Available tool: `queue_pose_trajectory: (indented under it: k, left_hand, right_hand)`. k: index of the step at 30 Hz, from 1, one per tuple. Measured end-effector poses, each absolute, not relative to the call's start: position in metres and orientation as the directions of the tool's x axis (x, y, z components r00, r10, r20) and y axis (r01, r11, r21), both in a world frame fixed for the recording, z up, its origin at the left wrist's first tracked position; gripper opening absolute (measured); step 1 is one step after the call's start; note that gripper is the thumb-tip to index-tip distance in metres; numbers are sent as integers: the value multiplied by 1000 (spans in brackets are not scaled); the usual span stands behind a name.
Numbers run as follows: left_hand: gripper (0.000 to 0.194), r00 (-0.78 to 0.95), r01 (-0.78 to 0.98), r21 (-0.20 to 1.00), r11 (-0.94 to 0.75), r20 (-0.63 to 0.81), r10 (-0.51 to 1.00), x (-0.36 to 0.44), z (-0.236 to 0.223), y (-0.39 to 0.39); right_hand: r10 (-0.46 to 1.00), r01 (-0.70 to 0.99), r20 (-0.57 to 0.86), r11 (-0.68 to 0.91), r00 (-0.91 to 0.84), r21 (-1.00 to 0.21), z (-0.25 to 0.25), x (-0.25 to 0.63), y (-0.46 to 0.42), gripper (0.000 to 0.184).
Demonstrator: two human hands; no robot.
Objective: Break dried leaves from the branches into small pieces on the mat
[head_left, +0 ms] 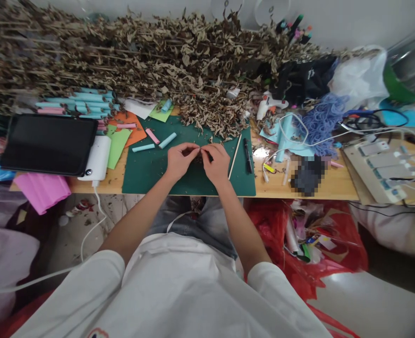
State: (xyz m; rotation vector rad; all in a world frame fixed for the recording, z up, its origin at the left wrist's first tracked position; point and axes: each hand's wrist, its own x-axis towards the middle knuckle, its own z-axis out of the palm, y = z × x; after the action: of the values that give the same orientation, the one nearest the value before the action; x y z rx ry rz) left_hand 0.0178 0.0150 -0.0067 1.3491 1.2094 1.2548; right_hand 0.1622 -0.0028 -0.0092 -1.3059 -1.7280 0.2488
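Note:
Over a green cutting mat (147, 173), my left hand (180, 159) and my right hand (215, 162) meet at the fingertips. Both are closed in a pinch, and whatever is between the fingers is too small to make out. Loose dry leaves (214, 115) are heaped on the mat just beyond the hands. Left of my left hand lie blue paper tubes (168, 140) and a pink paper tube (152, 136). A thin wooden stick (235, 157) and a black pen (247, 156) lie to the right of my right hand.
Dried leafy stalks (122, 56) cover the back of the table. At left are a black tablet (48, 143), a white power bank (99, 157) and stacked blue tubes (87, 101). At right are a glue gun (270, 104), purple yarn (325, 122) and a power strip (376, 169). A red bag (348, 234) hangs below.

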Motion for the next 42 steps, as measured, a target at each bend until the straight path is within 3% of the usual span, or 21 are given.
queue_pose_trajectory:
  k: [8, 19, 30, 34, 38, 42]
  left_hand:
    - [19, -37, 25, 996, -91, 92, 995, 18, -7, 17]
    - [21, 58, 132, 980, -150, 144, 988, 15, -4, 17]
    - [19, 316, 129, 979, -156, 109, 943, -2, 21, 32]
    - [13, 325, 190, 959, -212, 142, 935, 0, 24, 35]
    - [3, 353, 312, 890, -331, 215, 911, 6, 29, 32]
    - [9, 395, 403, 802, -441, 282, 874, 6, 31, 30]
  right_hand:
    - [839, 649, 544, 409, 9, -642, -9, 164, -4, 21]
    - [838, 718, 545, 396, -28, -572, -13, 164, -2, 21]
    - [841, 670, 541, 415, -25, -615, -13, 165, -4, 20]
    - [855, 630, 516, 432, -58, -646, -9, 168, -4, 23]
    - [879, 723, 467, 384, -96, -575, 2, 169, -6, 23]
    - [892, 777, 445, 336, -81, -533, 5, 172, -7, 19]
